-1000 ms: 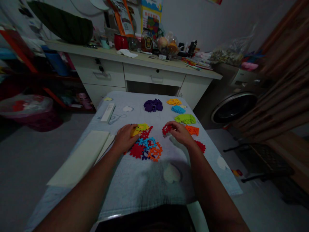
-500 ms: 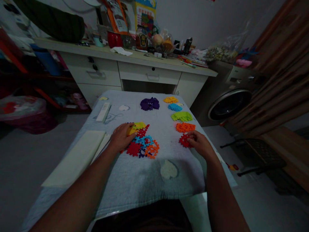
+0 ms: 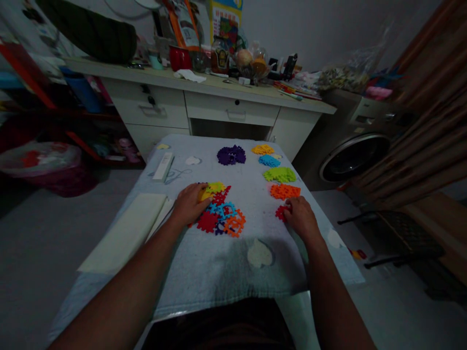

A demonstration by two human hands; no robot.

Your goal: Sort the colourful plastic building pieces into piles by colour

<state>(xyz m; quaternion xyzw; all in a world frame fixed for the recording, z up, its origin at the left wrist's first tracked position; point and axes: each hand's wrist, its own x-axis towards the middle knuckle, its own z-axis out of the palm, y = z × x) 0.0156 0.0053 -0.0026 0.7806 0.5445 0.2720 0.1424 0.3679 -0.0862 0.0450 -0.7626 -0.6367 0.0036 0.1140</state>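
My left hand (image 3: 191, 203) lies at the left side of a mixed pile of notched-edge puzzle pieces (image 3: 208, 221) in red, blue, orange, yellow and purple. Its thumb and fingers curl about a yellow piece (image 3: 205, 195), which they partly cover. On the right, my right hand (image 3: 299, 214) bends its fingers over a small group of red pieces (image 3: 280, 213) and touches them. Beyond that group, orange pieces (image 3: 284, 191), lime green pieces (image 3: 279, 174), blue pieces (image 3: 269, 160) and yellow-orange pieces (image 3: 262, 149) form separate heaps. Purple pieces (image 3: 231, 155) are heaped at the back middle.
A light cloth (image 3: 219, 272) covers the table. At its left lie a long pale box (image 3: 124, 236) and a small white box (image 3: 163, 166). Behind stands a cluttered desk with drawers (image 3: 233, 104); a washing machine (image 3: 350, 136) is at the right.
The whole view has shifted slightly to the right. My right hand has closed in over the red pieces and covers more of them. My left hand stays at the mixed pile.
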